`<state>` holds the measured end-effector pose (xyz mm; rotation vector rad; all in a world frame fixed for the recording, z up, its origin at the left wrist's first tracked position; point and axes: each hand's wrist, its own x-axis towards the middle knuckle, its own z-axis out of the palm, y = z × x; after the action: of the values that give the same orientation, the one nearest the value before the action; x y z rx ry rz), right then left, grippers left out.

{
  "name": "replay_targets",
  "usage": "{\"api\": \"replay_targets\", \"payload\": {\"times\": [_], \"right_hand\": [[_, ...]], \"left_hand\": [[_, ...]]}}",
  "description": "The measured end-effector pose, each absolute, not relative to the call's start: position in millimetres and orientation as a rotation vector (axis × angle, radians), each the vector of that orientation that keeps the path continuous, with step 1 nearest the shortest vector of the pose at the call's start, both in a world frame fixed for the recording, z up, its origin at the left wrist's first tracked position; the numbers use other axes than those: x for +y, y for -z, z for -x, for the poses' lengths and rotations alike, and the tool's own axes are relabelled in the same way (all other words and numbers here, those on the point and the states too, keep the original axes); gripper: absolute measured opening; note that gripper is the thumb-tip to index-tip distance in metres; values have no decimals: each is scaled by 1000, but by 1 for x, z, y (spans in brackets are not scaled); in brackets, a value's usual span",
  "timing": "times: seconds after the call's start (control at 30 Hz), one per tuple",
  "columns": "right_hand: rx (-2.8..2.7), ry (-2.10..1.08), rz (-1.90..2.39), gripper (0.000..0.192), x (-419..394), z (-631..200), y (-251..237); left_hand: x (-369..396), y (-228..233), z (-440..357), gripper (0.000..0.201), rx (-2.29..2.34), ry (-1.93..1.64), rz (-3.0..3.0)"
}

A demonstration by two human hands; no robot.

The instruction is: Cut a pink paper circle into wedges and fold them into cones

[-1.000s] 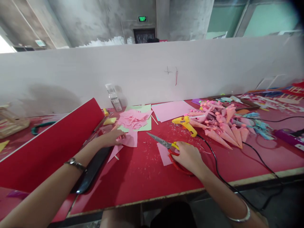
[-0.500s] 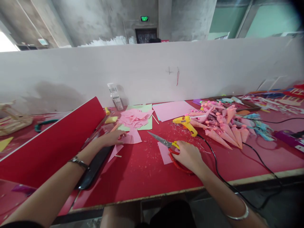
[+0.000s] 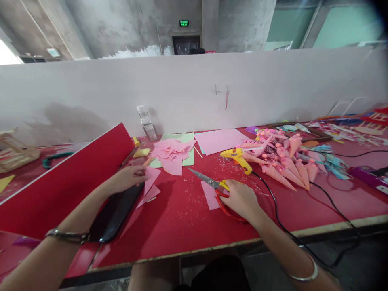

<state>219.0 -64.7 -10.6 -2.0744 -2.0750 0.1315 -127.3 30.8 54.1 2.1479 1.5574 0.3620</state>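
Note:
My left hand (image 3: 131, 178) is closed at the fingertips on the edge of a pink paper piece (image 3: 152, 178), beside a black phone-like slab (image 3: 117, 214). Another pink piece (image 3: 150, 196) and a short pale stick lie just below it. In my right hand (image 3: 242, 198) are scissors (image 3: 207, 179) with red and yellow handles, blades pointing left and resting low over the table. Partly under them lies a pink paper strip (image 3: 209, 196). Ahead, a heap of cut pink paper (image 3: 171, 149) sits on a green sheet (image 3: 188, 161), with one larger piece (image 3: 173, 166) at its near edge.
To the right are a yellow glue gun (image 3: 238, 157) with a black cord and a pile of pink paper cones (image 3: 287, 159). Pink sheets (image 3: 221, 140) and a clear bottle (image 3: 147, 125) stand near the white partition (image 3: 182, 93). A red board (image 3: 75, 182) leans at left.
My left hand has moved left, away from a pink piece that now lies at the near edge of the heap, and is at another pink piece. My right hand and scissors have stayed put.

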Motion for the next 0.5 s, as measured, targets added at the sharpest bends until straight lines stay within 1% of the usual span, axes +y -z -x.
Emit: {"api": "replay_targets", "payload": {"times": [0.1,0.23,0.33,0.4,0.43,0.5], "right_hand": [[-2075,-126,2068,28,-65,-219,11],[-2077,-105,2073,29,-65,-219,11],[-2084,-96,2065,29,-66,-220,11],[-2086,-87,2058,29,-66,-220,11],[-2083,-81,2056,29,-66,-220,11],[-2077,-59,2046,29,-66,-219,11]], "left_hand": [[19,-43,138,40,1593,-348,-2053],[5,-31,142,38,1702,-232,-2152],[-10,-34,123,39,2005,-105,-2399],[-23,-37,97,43,2219,-175,-2576],[-30,-37,80,44,2233,-183,-2645],[-43,-32,45,45,1977,-179,-2798]]}}
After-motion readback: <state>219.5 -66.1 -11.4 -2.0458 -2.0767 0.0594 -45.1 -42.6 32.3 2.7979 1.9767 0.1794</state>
